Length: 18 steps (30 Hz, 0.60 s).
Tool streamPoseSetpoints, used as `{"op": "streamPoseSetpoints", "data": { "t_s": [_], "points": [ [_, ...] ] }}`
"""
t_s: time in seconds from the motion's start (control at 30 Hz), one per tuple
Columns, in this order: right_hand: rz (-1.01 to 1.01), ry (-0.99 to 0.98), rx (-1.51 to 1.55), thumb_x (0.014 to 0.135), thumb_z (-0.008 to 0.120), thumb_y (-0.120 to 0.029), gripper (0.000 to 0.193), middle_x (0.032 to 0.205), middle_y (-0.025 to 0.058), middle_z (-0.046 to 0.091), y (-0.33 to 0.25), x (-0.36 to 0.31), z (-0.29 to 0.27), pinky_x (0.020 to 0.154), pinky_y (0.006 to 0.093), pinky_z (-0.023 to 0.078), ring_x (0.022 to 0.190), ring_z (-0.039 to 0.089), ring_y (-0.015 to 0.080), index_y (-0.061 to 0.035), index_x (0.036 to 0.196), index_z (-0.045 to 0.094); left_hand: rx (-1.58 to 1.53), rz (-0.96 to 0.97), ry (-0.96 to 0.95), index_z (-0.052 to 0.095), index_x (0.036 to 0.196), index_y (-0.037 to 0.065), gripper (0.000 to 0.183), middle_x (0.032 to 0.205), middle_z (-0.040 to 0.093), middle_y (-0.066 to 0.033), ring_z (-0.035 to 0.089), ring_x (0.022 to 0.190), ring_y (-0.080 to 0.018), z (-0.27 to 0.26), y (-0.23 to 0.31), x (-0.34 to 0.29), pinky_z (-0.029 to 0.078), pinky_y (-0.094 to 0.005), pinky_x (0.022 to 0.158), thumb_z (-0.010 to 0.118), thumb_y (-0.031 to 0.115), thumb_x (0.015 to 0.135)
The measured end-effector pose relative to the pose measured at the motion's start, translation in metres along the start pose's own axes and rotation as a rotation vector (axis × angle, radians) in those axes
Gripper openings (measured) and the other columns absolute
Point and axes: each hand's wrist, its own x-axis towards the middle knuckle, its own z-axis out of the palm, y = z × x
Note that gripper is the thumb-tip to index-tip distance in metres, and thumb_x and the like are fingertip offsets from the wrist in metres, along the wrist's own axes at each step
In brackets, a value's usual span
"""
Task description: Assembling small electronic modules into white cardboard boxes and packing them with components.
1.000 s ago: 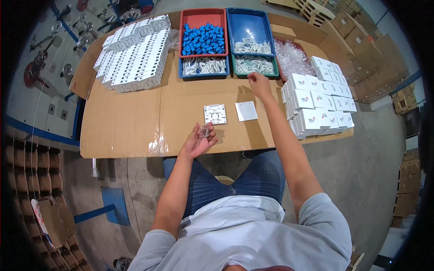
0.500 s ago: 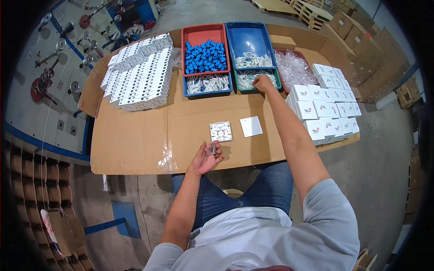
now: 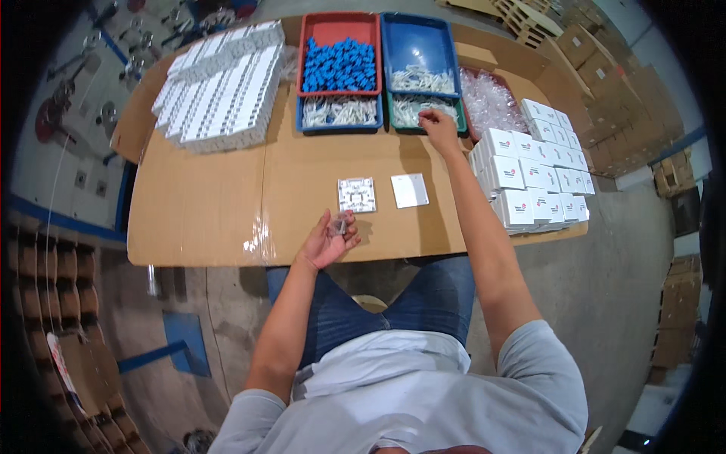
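Observation:
My left hand (image 3: pixel 327 244) is palm up near the front edge of the cardboard-covered table, its fingers curled round a small clear plastic bag (image 3: pixel 341 225). Whether the bag contains anything is too blurred to tell. Just beyond it lies a square white plate with a detailed inner side (image 3: pixel 357 203), and to the right of that a smooth white square plate (image 3: pixel 409 191). My right hand (image 3: pixel 440 130) reaches over the front of a green tray (image 3: pixel 408 129) of small white pieces in clear bags. Its thumb and fingertips are pinched together; anything between them is too small to make out.
Blue clips fill a red tray (image 3: pixel 338 24); small white parts lie in blue trays below (image 3: pixel 340 130) and beside it (image 3: pixel 420 45). Clear bags (image 3: pixel 491 102) heap behind stacked white boxes (image 3: pixel 522 174) at right. White units (image 3: pixel 219 98) stand stacked at left.
The whole view has shifted, so the table sits higher and further left in it. Both hands stay in nearly the same places, the right over the green tray, the left keeping the bag.

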Motion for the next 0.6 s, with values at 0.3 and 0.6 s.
{"op": "streamPoseSetpoints", "data": {
  "t_s": [0.3, 0.6],
  "points": [
    [0.117, -0.282, 0.505, 0.091, 0.072, -0.002, 0.017, 0.097, 0.0047, 0.072, -0.132, -0.157, 0.046, 0.082, 0.0237, 0.053, 0.091, 0.066, 0.0097, 0.0022, 0.108, 0.071, -0.024, 0.000, -0.042, 0.056, 0.136, 0.004, 0.055, 0.118, 0.067, -0.0071, 0.062, 0.104, -0.0217, 0.005, 0.001, 0.002, 0.047, -0.0419, 0.104, 0.054, 0.048, 0.103],
    [-0.001, -0.576, 0.216, 0.091, 0.071, -0.002, 0.023, 0.101, 0.0093, 0.075, -0.178, -0.199, 0.072, 0.085, 0.0286, 0.056, 0.094, 0.071, 0.0150, 0.0004, 0.113, 0.069, 0.026, 0.043, 0.001, 0.062, 0.125, 0.008, 0.048, 0.113, 0.066, -0.0063, 0.062, 0.102, -0.0207, 0.010, -0.002, -0.004, 0.051, -0.0415, 0.098, 0.061, 0.048, 0.099]
  ]
}}
